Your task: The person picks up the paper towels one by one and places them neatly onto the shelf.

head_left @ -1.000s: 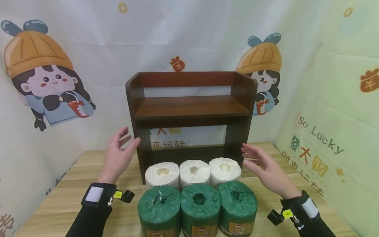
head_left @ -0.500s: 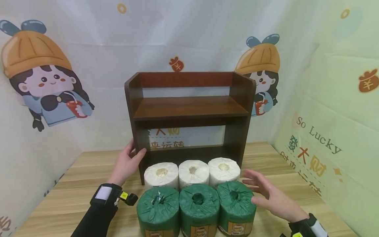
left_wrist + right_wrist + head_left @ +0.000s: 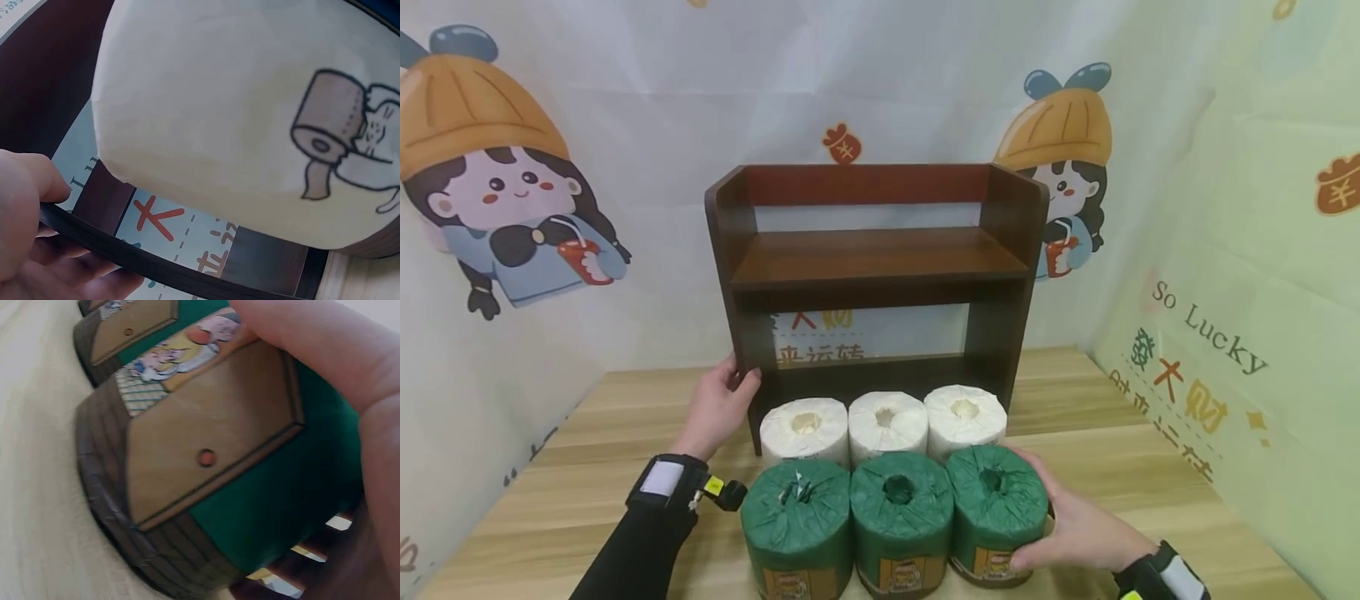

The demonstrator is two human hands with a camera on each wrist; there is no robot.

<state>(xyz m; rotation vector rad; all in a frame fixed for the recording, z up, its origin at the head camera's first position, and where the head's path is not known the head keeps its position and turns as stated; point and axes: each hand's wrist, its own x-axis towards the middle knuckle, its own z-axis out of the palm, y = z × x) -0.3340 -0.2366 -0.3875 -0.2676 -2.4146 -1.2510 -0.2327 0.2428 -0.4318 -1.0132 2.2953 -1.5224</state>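
Note:
My left hand (image 3: 717, 410) holds the front edge of the left side panel of a dark brown two-tier shelf (image 3: 880, 258). In the left wrist view the thumb lies on one side of the panel edge (image 3: 156, 267) and the fingers on the other. At the front right my right hand (image 3: 1078, 523) grips the rightmost green-wrapped toilet roll (image 3: 1000, 500), which stands upright. The thumb lies on its printed front (image 3: 212, 456) in the right wrist view; the other fingers are mostly hidden behind it. Two more green rolls, the middle (image 3: 901, 504) and left (image 3: 796, 517), stand beside it.
Three white-wrapped toilet rolls, left (image 3: 805, 429), middle (image 3: 887, 423) and right (image 3: 964, 418), stand in a row between the green rolls and the shelf. A printed cloth backdrop (image 3: 662, 167) rises behind the wood-grain table (image 3: 587, 467).
The left hand has moved from the air to the shelf's side panel and holds it. The right hand has come down and taken hold of the right green roll. The view has shifted slightly.

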